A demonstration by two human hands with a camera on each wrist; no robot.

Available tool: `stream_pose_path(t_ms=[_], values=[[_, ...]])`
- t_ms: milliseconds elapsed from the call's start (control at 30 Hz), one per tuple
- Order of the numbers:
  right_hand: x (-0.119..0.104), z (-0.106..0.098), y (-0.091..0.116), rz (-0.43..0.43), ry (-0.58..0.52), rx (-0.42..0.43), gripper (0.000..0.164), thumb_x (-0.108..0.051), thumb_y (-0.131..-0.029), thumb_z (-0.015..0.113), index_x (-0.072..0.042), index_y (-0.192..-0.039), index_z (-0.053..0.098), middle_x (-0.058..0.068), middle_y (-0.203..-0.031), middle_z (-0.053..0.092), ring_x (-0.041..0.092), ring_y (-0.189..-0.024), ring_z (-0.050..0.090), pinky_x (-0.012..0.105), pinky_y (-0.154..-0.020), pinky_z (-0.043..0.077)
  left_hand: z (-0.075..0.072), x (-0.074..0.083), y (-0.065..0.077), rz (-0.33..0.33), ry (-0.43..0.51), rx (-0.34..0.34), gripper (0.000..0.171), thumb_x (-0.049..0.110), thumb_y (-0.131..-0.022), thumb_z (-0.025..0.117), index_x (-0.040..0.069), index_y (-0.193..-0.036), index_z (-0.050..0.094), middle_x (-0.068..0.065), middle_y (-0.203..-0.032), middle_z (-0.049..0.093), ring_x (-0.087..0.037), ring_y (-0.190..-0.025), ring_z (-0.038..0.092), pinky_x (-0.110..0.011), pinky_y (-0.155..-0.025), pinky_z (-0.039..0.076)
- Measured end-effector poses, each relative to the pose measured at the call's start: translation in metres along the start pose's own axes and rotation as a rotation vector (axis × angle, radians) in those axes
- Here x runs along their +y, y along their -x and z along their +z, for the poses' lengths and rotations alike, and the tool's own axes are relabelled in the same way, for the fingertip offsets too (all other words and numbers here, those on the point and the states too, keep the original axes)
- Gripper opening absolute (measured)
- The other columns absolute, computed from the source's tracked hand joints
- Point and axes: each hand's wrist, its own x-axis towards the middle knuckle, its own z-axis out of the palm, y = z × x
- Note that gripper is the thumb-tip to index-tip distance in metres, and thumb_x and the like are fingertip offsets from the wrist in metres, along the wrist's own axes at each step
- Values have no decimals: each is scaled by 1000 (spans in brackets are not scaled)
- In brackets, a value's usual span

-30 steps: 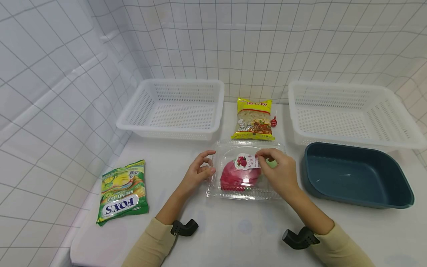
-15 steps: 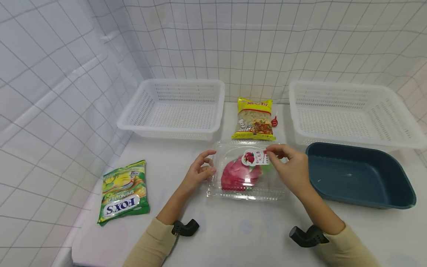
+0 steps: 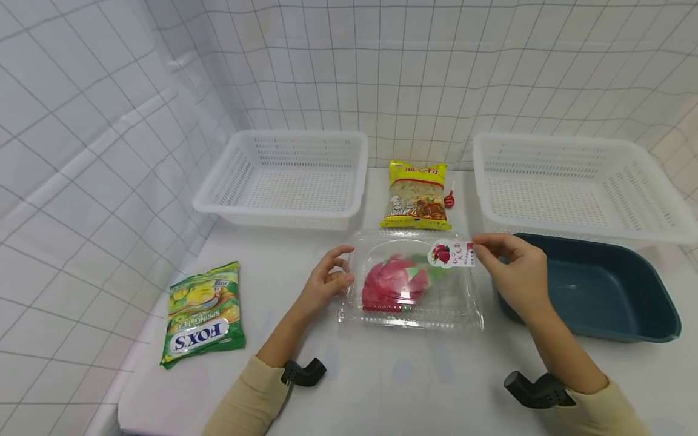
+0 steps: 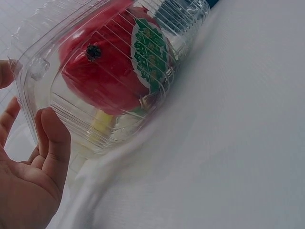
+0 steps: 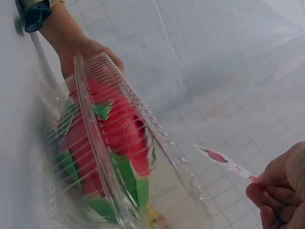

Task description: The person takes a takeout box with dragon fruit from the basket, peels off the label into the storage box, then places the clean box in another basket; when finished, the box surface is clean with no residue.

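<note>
A clear plastic clamshell box (image 3: 458, 312) lies in the middle of the white table. Through its lid shows a red dragon fruit (image 3: 394, 284) with green tips; a green label (image 4: 151, 55) is visible on it in the left wrist view. At the box's left edge, my left hand (image 3: 322, 281) holds it with thumb and bent fingers. Between thumb and forefinger my right hand (image 3: 518, 272) pinches one end of a white sticker (image 3: 451, 254) printed with red fruit. The right wrist view shows the sticker (image 5: 224, 161) apart from the lid, in the air.
White slotted baskets (image 3: 289, 215) (image 3: 589, 227) stand back left and back right. A dark blue tub (image 3: 589, 303) is right of the box. Behind the box lie a yellow noodle bag (image 3: 417, 197) and a red lollipop (image 3: 449, 198). A green FOX'S bag (image 3: 204, 315) lies left.
My right hand has moved to the right, carrying the sticker from over the fruit to the box's right side. My left hand and the box have stayed in place.
</note>
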Motion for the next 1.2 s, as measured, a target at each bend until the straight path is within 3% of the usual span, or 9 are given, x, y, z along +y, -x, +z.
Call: stream_pose_path(t_ms=[100,333,633,1033,1200], values=[[3,-7,-1,16,-22,12,10,5,-85,71,4,-94,73,-20,-86,65,-3,-75,61,10,-68,45,0,1,0,-2,3,0,57,9,-90,61,4,-142,39,-11,-102,43,-9,-69,53,-21,-63,46],[11,-25,3,71,-51,51,10,7,-85,69,9,-95,71,-16,-86,68,1,-77,63,10,-71,47,0,0,-2,5,40,-10,56,8,-91,61,2,-141,38,-13,-103,42,-7,-70,54,-21,-63,46],[28,-51,14,183,-17,143,11,8,-84,68,10,-95,70,-14,-82,68,2,-71,62,9,-63,47,0,0,-1,0,38,-4,58,8,-89,61,3,-142,38,-12,-102,42,-7,-69,53,-21,-62,45],[45,-74,26,381,16,239,16,-1,-88,68,5,-102,71,-8,-88,69,7,-77,61,8,-65,48,0,0,-1,-5,29,-2,58,12,-90,63,4,-142,38,-12,-102,42,-7,-68,52,-20,-62,45],[53,-80,27,412,-2,285,17,-1,-88,68,7,-103,70,-6,-88,69,8,-76,61,8,-65,48,0,0,0,-11,26,6,59,16,-90,65,4,-142,39,-12,-102,42,-8,-69,52,-20,-63,45]])
